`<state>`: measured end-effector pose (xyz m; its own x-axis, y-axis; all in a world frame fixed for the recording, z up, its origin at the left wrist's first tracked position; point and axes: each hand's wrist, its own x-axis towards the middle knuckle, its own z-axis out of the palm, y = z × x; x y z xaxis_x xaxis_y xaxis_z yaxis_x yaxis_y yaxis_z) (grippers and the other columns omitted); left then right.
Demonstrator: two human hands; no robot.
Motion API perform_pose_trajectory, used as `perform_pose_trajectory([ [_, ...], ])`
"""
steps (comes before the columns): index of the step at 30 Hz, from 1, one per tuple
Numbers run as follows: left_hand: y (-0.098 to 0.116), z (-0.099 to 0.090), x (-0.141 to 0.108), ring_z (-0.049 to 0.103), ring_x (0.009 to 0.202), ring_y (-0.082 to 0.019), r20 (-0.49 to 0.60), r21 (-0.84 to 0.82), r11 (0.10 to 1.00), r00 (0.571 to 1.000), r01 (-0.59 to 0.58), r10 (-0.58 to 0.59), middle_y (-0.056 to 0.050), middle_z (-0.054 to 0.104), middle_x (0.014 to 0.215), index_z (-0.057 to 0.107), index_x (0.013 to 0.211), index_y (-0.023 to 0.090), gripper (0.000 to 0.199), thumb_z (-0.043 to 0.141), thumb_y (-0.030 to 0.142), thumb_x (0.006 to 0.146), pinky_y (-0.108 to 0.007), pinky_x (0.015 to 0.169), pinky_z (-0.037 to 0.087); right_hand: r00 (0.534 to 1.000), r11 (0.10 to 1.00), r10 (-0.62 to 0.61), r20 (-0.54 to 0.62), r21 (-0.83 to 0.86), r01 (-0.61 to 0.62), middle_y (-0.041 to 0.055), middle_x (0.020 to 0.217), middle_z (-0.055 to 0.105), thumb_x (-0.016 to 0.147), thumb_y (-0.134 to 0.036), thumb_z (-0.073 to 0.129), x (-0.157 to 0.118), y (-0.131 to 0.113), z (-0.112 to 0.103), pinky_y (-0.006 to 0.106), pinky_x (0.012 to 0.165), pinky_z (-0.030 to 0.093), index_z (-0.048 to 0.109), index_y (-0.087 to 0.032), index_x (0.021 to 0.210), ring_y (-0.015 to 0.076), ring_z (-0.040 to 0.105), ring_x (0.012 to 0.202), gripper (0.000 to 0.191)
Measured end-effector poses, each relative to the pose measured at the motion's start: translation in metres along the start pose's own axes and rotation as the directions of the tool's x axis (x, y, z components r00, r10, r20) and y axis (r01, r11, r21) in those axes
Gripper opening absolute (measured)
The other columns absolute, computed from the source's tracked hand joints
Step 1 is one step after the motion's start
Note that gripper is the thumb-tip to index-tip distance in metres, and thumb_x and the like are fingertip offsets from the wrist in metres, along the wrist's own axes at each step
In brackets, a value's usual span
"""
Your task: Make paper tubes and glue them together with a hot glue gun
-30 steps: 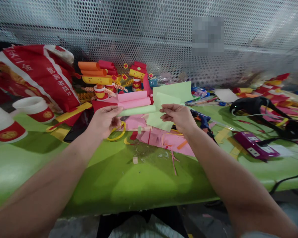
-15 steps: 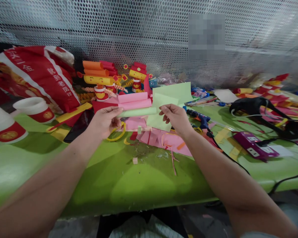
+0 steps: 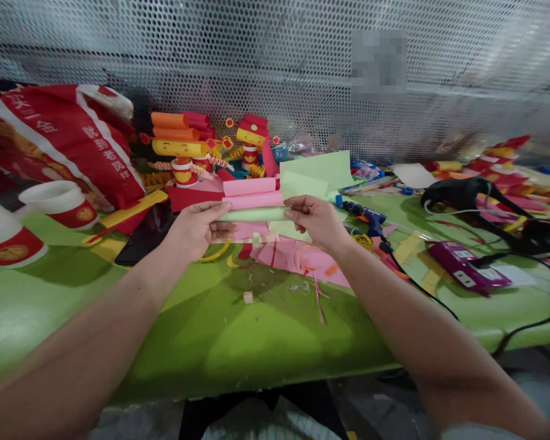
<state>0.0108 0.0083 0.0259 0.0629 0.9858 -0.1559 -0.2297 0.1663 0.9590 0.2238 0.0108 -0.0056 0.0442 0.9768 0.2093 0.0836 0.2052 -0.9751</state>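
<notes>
A light green paper roll is held level over the table, one end in each hand. My left hand pinches its left end between thumb and fingers. At the right end, my right hand closes on it with thumb and fingertips. Just behind it, two pink paper rolls lie one above the other; whether they touch the green one I cannot tell. Further back are loose light green paper sheets. Under the hands lie pink paper scraps and a partly hidden yellow ring.
Paper-cup figures stand behind, beside a red bag. White-and-red paper cups and a black phone are at left. At right are a blue glue gun, a purple power strip, cables and a black headset-like object.
My right hand has moved left and down onto the right end of the green roll, which it was apart from before. The left hand still holds the other end.
</notes>
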Motion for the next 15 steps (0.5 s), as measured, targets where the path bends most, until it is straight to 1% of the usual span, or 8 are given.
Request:
perform_pose_trajectory([
  [3,-0.001,0.0016,0.001,0.067,0.049,-0.017,-0.013,-0.026,0.999,1.0,0.021,-0.021,-0.001,0.068,0.056,0.059,0.075,0.012,0.01,0.055,0.004,0.08,-0.024,0.045,0.053,1.0,1.0,0.013,-0.016,0.008,-0.013,-0.0079,0.053,0.051,0.061,-0.014,0.064,0.0,-0.0029,0.0017,0.02,0.037,0.032,0.061,-0.016,0.075,0.0022,0.04,0.037,0.014],
  [7,-0.0017,0.0027,0.0018,0.068,0.053,-0.019,-0.008,-0.051,0.998,0.999,0.041,-0.042,-0.002,0.068,0.057,0.06,0.072,0.012,0.013,0.055,0.004,0.08,-0.024,0.047,0.054,0.999,1.0,0.019,-0.03,0.012,-0.018,-0.0079,0.053,0.051,0.063,-0.012,0.063,-0.0002,-0.0047,0.0013,0.019,0.037,0.032,0.061,-0.016,0.076,0.0021,0.04,0.037,0.014],
  [15,-0.0029,0.0021,0.0004,0.066,0.046,-0.016,0.024,-0.017,1.0,1.0,-0.017,0.017,-0.001,0.065,0.052,0.06,0.067,0.011,0.015,0.056,0.003,0.079,-0.022,0.045,0.053,1.0,1.0,-0.008,-0.013,-0.01,0.008,-0.0071,0.055,0.051,0.065,-0.014,0.062,0.0007,-0.0013,-0.002,0.019,0.038,0.031,0.061,-0.016,0.081,0.0025,0.039,0.039,0.016],
])
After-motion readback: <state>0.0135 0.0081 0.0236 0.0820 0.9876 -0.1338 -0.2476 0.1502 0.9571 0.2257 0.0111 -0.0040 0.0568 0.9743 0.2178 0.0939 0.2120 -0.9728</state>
